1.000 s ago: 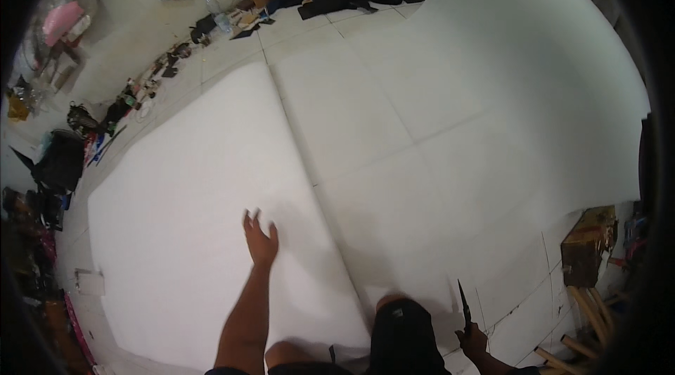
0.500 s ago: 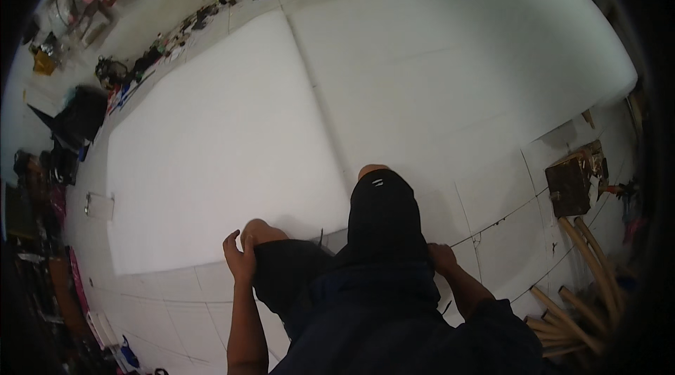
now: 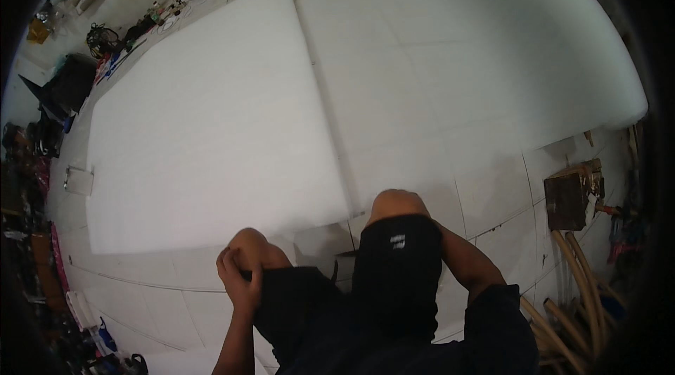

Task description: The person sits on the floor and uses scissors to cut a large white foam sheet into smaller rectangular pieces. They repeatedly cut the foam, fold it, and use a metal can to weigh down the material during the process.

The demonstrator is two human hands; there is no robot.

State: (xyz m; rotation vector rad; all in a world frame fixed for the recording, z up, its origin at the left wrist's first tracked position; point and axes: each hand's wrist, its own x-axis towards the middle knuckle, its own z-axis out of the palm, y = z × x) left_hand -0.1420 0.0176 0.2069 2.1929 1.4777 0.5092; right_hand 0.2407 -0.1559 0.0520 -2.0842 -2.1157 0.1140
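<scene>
"Hands first: how do they sit?"

"The bare left hand (image 3: 240, 276) rests on the bent left knee (image 3: 247, 240). Its forearm comes up from the lower edge, the wrist looks nearly straight, and the fingers drape forward, loosely bent, with the thumb set apart on the inner side."

"Gripping anything?"

"Nothing that shows. It's relaxed and half spread, touching only the leg."

"And the right?"

"That arm is bent at the elbow, out of a dark short sleeve (image 3: 496, 322). The forearm (image 3: 467, 255) slants inward and disappears behind the right leg in black cloth shorts (image 3: 395, 276). The hand itself is hidden, so I can't tell how far open it is or what it has hold of."

"What's that between the legs?"

"A thin, dark, pointed piece (image 3: 346, 255), mostly covered. Its kind is unclear."

"Where's the sheet?"

"The broad, white, soft-looking sheet (image 3: 204, 122) lies flat on the white tiled floor (image 3: 162, 304), ahead of the person, its near edge just beyond the left knee. Right of its long straight edge, a thin, whitish, see-through layer (image 3: 562, 65) covers the tiles and curls up at the far right. Whether both are one piece, I can't tell."
</scene>
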